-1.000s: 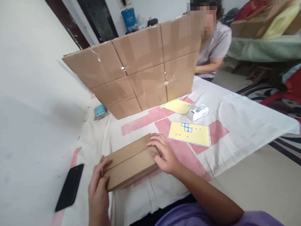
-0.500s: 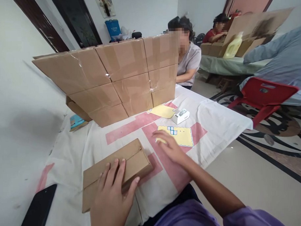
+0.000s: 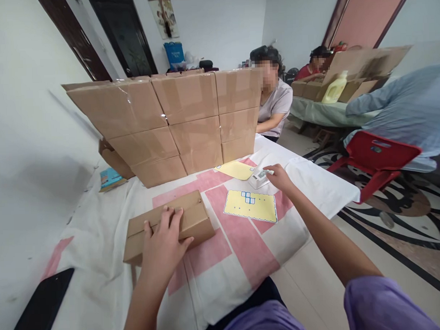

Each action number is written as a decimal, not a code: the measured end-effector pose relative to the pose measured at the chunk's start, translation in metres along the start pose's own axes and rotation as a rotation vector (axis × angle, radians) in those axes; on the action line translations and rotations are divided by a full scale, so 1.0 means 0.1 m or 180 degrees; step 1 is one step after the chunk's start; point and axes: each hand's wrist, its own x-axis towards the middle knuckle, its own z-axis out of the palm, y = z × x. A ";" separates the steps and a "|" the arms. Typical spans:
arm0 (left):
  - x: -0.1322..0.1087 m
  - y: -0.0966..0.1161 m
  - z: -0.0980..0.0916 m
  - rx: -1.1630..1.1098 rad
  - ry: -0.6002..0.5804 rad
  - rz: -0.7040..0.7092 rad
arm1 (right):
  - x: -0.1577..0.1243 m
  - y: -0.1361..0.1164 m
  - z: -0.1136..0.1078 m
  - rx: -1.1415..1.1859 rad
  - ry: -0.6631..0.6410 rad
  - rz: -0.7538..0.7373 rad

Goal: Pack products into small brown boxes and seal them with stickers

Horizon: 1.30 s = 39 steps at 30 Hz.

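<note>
My left hand (image 3: 165,241) lies flat, fingers spread, on top of a closed brown cardboard box (image 3: 196,219) near the table's front. My right hand (image 3: 280,177) is stretched out to the far right of the table, its fingers touching a small white device (image 3: 257,179). Whether those fingers grip the device I cannot tell. Between box and device lies a yellow card (image 3: 250,206) with small blue squares printed on it. A second yellow sheet (image 3: 236,169) lies behind it, by the cardboard wall.
A wall of taped cardboard boxes (image 3: 175,121) stands across the white-and-pink cloth table (image 3: 100,236). A black phone (image 3: 39,308) lies front left. Another person sits behind the wall; a red chair (image 3: 374,157) stands at right, and a second table with boxes beyond.
My right hand left the box and reached right, over the yellow card, to the white device. My left hand shifted from the box's end onto its top. The view swung right.
</note>
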 end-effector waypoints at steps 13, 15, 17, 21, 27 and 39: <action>0.37 0.96 -0.13 -0.0606 0.1393 0.0459 | 0.82 -0.37 -0.07 -0.1162 -0.1741 -0.0598; 0.57 1.35 0.07 -0.1266 0.1455 0.1075 | 0.89 -0.41 -0.07 -0.1235 -0.1916 -0.0607; 0.83 1.71 0.34 -0.1938 0.0935 0.1321 | 0.93 -0.45 -0.06 -0.1304 -0.2070 -0.0629; 1.44 2.22 0.83 -0.3057 -0.0039 0.0216 | 0.96 -0.48 -0.04 -0.1322 -0.2346 -0.0710; 1.98 2.40 1.17 -0.3287 -0.0195 -0.0256 | 0.95 -0.41 0.01 -0.1022 -0.2566 -0.0882; 2.01 2.38 1.25 -0.3468 -0.0119 -0.0265 | 0.91 -0.24 -0.11 -0.0276 -0.2500 -0.0658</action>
